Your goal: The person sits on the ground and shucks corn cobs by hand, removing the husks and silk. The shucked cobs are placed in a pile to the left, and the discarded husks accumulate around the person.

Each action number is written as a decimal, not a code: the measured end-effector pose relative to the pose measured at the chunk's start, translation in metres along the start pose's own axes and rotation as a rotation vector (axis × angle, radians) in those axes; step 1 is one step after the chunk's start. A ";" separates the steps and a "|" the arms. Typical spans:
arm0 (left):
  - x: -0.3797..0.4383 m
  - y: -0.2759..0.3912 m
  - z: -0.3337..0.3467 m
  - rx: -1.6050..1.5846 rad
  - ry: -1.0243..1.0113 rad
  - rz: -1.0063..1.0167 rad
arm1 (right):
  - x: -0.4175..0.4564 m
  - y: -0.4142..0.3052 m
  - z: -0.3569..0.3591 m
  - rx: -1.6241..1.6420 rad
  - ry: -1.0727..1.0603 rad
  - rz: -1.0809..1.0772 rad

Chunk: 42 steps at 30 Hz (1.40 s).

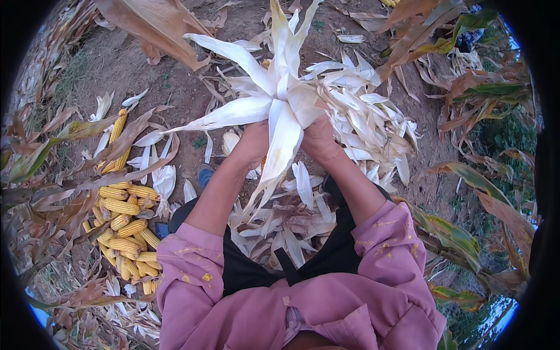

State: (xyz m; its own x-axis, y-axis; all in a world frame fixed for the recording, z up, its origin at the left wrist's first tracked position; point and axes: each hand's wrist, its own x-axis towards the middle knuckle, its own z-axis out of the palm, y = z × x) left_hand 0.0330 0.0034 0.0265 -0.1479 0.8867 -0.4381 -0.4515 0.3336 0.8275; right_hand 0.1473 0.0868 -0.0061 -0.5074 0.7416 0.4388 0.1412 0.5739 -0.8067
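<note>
Dry, pale corn husk [280, 98] is spread out like a star in front of me, its leaves pointing outward. My left hand [255, 141] grips it from below on the left. On the other side my right hand [318, 133] holds it too, close under the leaves. The husk covers most of my fingers. Whether an ear of corn is still attached beneath cannot be seen. Loose husks [302, 183] lie on the ground between my legs, below my hands.
Bare yellow ears of corn [127, 232] are heaped at left. A pile of stripped husks [367, 118] lies beyond my right hand. Dry cornstalk leaves [153, 26] hang in from above; greener leaves [455, 236] reach in at right. Part of another person [470, 35] shows at upper right.
</note>
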 end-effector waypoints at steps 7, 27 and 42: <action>0.019 -0.031 -0.001 -0.016 0.026 0.164 | 0.004 -0.008 -0.002 0.064 -0.007 0.056; 0.010 -0.024 0.010 -0.367 -0.235 -0.074 | 0.030 -0.026 -0.003 0.959 0.478 0.872; -0.006 0.003 0.001 -0.220 -0.265 0.121 | 0.036 0.078 -0.193 1.341 1.516 0.412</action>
State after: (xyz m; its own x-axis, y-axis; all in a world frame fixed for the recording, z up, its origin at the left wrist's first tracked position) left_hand 0.0331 -0.0010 0.0318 0.0083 0.9773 -0.2118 -0.6274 0.1700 0.7599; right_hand 0.3044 0.2254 0.0230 0.4361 0.7709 -0.4643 -0.8917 0.3008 -0.3383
